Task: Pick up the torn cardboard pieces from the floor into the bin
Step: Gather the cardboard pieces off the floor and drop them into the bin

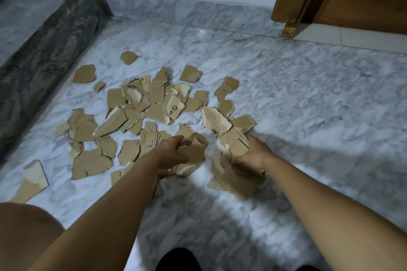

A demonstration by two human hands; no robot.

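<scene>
Scrap pickup, well short of done by my read. Left grip (174,154) is clenched round the left wad (195,152) of torn cardboard. Right grip (251,156) is grasping the right wad (233,149), which is taller; its lower end is down by the floor (308,105), can't tell if touching. Both grips are full, so I'd expect a dump next, but the bin is not in view, direction unknown.

Remaining scatter (141,103) lies on the floor ahead and left of both grips, long axis near-left to far-right. Left grip is nearer the bulk. Right grip is nearer the few outliers (229,86) far right. 1 stray piece (33,180) sits well apart, near left, by the stone step (44,28).

Risk: loose edge pieces slipping out on lift.
</scene>
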